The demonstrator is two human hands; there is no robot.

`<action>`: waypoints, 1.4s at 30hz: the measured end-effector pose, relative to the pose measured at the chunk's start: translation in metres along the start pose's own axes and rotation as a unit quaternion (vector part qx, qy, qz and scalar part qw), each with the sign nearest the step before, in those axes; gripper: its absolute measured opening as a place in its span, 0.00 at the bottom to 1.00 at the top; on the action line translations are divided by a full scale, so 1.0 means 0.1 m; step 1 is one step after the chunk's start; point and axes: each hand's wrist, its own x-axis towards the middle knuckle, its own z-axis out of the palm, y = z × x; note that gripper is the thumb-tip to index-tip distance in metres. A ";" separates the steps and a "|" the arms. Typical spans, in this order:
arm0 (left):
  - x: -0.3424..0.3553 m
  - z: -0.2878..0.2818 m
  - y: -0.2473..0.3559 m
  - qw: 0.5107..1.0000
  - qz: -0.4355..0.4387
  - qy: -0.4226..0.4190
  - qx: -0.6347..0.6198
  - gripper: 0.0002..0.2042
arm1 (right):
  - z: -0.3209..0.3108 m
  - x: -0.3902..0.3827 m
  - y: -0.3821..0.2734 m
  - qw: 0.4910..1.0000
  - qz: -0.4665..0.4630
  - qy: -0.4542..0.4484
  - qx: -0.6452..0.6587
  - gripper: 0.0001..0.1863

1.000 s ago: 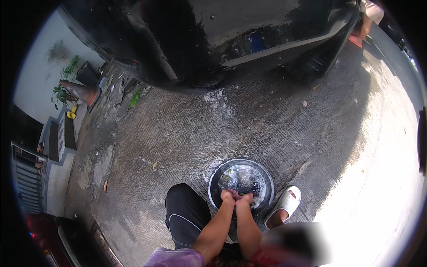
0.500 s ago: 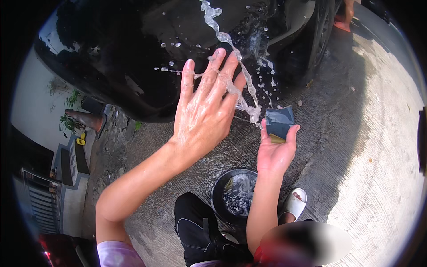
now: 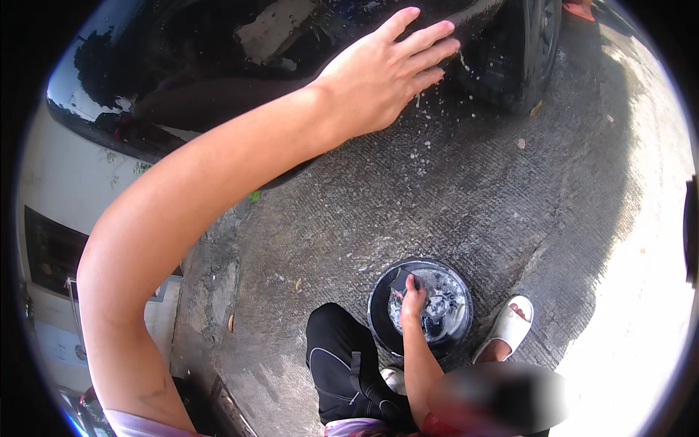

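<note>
My left hand (image 3: 382, 76), palm down with fingers spread, is over the lower part of a glossy black car body (image 3: 226, 80), close to the wheel; whether it touches the paint I cannot tell. It holds nothing that I can see. My right hand (image 3: 413, 300) is lowered into a round black bucket (image 3: 373, 320) of foamy water. Its fingers are closed on a dark square sheet (image 3: 400, 281), which looks like wet sandpaper and is partly hidden by the hand and the rim. Water drops fall below the car's edge.
A black tyre (image 3: 537, 54) stands right of my left hand. Wet grooved concrete (image 3: 328, 226) lies under the car. My foot in a white sandal (image 3: 512, 324) is right of the bucket, my black-trousered knee (image 3: 335, 342) left. Another person's reddish sandal (image 3: 579, 11) shows at the top.
My right hand has dropped from near the car into the bucket with the dark sheet. My left hand has moved up and right along the car. The stream of splashing water has thinned to drops.
</note>
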 end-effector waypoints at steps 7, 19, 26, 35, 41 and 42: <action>-1.53 -0.21 -0.11 0.979 0.180 -0.101 0.007 0.37 | -0.68 0.50 0.20 0.928 0.041 0.020 -0.371 0.16; 0.44 -0.38 -1.45 0.995 -0.074 0.066 0.012 0.33 | 2.03 -0.24 -3.89 0.841 -0.532 0.079 0.066 0.21; 0.50 -0.50 -1.36 0.995 -0.100 0.029 -0.003 0.33 | 2.56 -1.28 -2.83 0.783 -0.594 -0.156 -0.093 0.55; 0.56 -0.37 -1.34 0.993 -0.107 0.051 -0.005 0.32 | 2.53 -0.90 -3.62 0.804 -0.580 -0.108 -0.071 0.57; 0.69 -0.54 -1.27 0.992 -0.121 0.018 0.014 0.33 | 2.39 -0.24 -4.73 0.830 -0.549 -0.051 -0.084 0.54; 0.78 -0.58 -1.24 0.992 -0.123 0.013 0.009 0.32 | 2.31 0.04 -5.02 0.822 -0.561 -0.044 -0.085 0.55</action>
